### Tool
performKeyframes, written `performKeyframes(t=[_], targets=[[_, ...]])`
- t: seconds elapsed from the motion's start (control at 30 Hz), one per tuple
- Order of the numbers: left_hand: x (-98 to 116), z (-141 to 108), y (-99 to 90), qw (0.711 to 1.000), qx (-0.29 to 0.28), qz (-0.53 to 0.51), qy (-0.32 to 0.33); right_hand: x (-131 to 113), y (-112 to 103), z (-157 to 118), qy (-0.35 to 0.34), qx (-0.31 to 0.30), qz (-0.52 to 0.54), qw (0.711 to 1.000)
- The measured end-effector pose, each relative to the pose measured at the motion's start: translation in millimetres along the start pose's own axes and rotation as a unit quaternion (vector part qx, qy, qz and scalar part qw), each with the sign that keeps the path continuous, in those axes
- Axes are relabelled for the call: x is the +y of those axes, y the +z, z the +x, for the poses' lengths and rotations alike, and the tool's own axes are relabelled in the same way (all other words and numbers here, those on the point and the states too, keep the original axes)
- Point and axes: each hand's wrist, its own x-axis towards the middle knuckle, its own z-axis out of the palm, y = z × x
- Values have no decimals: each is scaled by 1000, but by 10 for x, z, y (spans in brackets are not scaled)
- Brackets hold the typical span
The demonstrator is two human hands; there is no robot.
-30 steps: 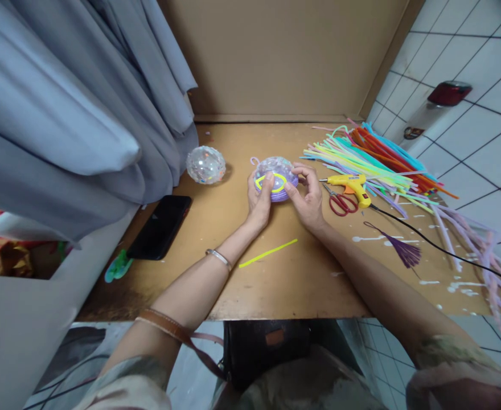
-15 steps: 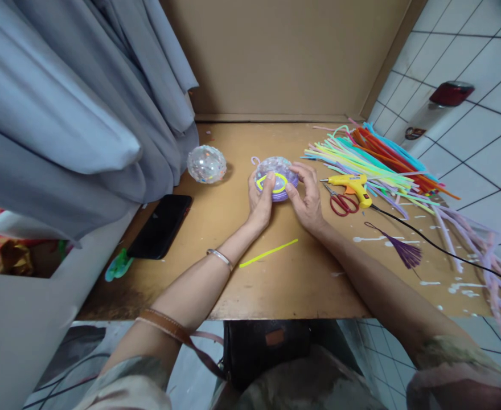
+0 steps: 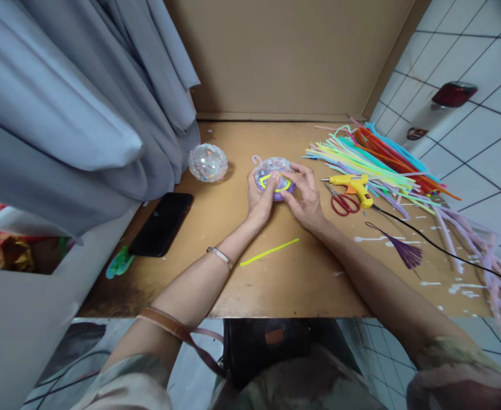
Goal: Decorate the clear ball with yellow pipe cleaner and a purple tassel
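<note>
Round piece: the purple-rimmed round piece is near the middle of the table, between the two hands, its clear, bumpy top facing up and a small pink loop at its far left edge.
Left hand: the left hand is closed round the piece's left side, thumb pressed on its face.
Right hand: the right hand grips the right side, fingers curled at the far rim and thumb at the near one.
Work so far: the purple rim is formed, and a bent yellow outline sits on the face; whether it is fixed cannot be told.
Still loose: a straight yellow strip lies nearer the table's front edge, and a purple tassel lies unattached at right. How much work remains is unclear.
Tools: a yellow glue gun and red-handled scissors lie just right of the right hand.
Stems: coloured fuzzy stems are heaped at far right.
Left side: a clear ball stands farther off, a black phone nearer.
</note>
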Motion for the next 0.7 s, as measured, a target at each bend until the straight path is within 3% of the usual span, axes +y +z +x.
performKeyframes(t=[0.4, 0.7], targets=[[-118, 44, -37, 999, -24, 30, -11, 15, -63, 44, 24, -17, 28, 999], [-90, 54, -59, 997, -39, 50, -38, 86, -47, 14, 28, -14, 38, 999]])
